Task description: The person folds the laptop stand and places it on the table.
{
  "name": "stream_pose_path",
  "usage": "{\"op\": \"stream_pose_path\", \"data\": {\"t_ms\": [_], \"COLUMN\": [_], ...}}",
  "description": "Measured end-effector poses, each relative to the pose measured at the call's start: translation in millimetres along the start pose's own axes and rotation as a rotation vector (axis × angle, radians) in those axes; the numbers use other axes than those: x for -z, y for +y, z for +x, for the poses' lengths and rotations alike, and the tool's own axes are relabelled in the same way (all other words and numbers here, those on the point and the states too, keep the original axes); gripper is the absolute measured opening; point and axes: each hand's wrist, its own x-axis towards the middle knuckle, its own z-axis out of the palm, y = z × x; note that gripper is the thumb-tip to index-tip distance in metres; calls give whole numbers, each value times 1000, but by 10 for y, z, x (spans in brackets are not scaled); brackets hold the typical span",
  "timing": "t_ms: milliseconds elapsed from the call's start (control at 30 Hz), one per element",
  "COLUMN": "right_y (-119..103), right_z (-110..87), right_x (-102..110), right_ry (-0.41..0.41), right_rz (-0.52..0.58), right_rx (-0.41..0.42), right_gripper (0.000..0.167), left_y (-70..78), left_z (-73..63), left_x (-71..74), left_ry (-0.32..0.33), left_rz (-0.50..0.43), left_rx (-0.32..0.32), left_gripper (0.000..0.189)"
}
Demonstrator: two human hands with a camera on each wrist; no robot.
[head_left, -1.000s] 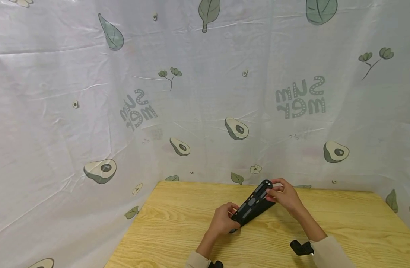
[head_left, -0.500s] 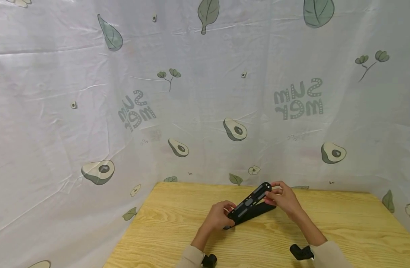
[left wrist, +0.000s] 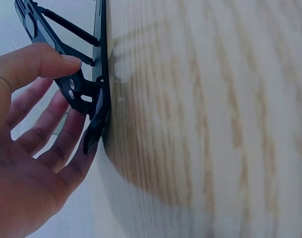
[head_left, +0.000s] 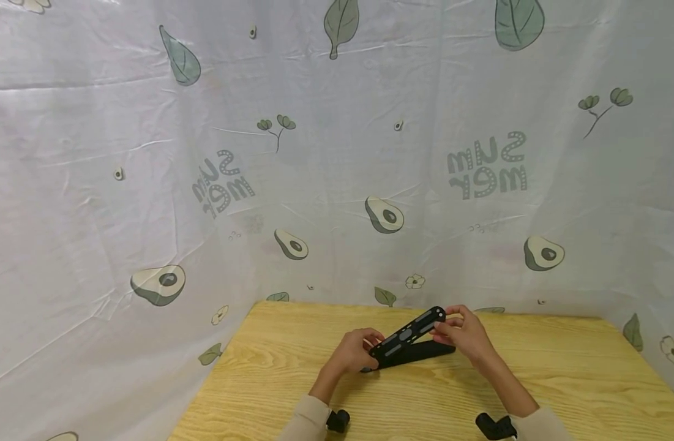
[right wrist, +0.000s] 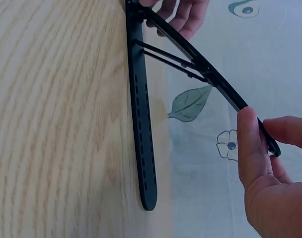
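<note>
A black folding laptop stand (head_left: pixel 405 334) stands on the wooden table, its slotted upper plate raised at an angle from the lower base (head_left: pixel 425 351). Thin support rods (right wrist: pixel 173 60) join the two parts. My left hand (head_left: pixel 349 354) holds the hinged end; in the left wrist view its thumb (left wrist: pixel 52 63) lies on the upper plate, and the other fingers curl behind near the hooked lip (left wrist: pixel 95 130). The plate's free, raised end is pinched between thumb and fingers of my right hand (head_left: pixel 469 337). In the right wrist view the base (right wrist: pixel 144 144) lies along the tabletop.
The wood-grain table (head_left: pixel 270 367) extends around the stand on both sides. A pale curtain (head_left: pixel 325 165) printed with avocados and leaves hangs behind its back edge and at the left. Black wrist cameras (head_left: pixel 493 426) sit near the beige sleeves (head_left: pixel 540 424).
The stand's hinged end and my left hand have shifted left, and the base has turned to lie more sideways. The gap between plate and base shows wider. Both hands keep their hold.
</note>
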Motion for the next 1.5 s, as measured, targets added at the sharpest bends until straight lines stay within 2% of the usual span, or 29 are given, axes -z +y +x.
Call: {"op": "stream_pose_path", "data": {"t_ms": [467, 933, 1233, 1500], "right_y": [62, 60, 36, 8], "right_z": [-105, -168, -191, -233], "right_x": [-54, -112, -147, -202], "right_ry": [30, 56, 71, 96], "right_rz": [71, 116, 136, 151], "right_rx": [9, -5, -38, -51], "right_gripper": [43, 41, 39, 38], "left_y": [-13, 9, 21, 17], "left_z": [80, 163, 230, 287], "left_x": [57, 107, 122, 131], "left_ry": [-9, -15, -29, -27], "left_rz": [52, 41, 52, 67], "left_rx": [11, 20, 54, 37], "left_gripper": [48, 45, 44, 44]}}
